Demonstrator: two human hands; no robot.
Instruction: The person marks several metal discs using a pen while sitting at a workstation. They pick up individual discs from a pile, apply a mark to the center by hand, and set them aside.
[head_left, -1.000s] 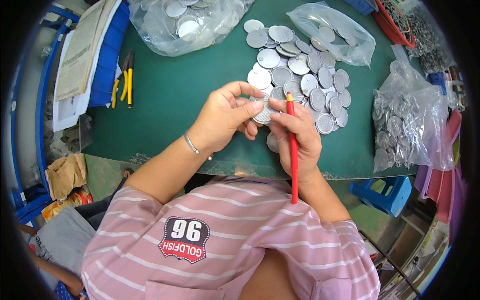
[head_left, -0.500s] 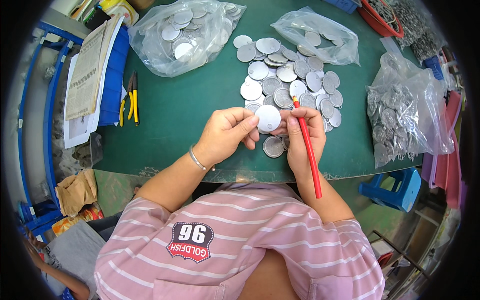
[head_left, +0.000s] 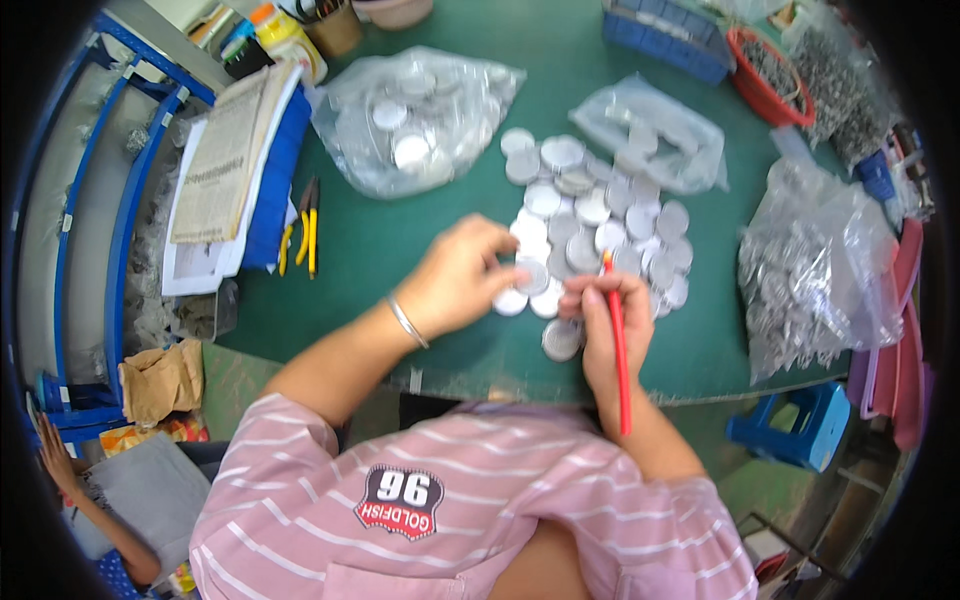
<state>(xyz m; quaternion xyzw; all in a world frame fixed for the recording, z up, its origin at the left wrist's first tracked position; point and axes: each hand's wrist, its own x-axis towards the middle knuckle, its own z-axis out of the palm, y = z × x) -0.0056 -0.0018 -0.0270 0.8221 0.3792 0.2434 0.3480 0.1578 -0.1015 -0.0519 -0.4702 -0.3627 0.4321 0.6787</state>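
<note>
My left hand is over the near left edge of a heap of round silvery metal discs. Its thumb and forefinger are apart, close to one grey disc; blur hides whether they touch it. My right hand is closed round a long red pencil, whose pale tip points away from me over the heap. Beside the right fingertips, a single disc lies on the green table, nearest to me.
Clear plastic bags of discs lie behind the heap, and a bag of metal parts to the right. Pliers lie by a blue bin at left. A red basket and blue crate stand far right. Another person's arm shows lower left.
The plain disc between my hands has left my left fingers, which have parted and shifted slightly left. My right hand keeps the red pencil. The whole view has shifted, with things lower in it.
</note>
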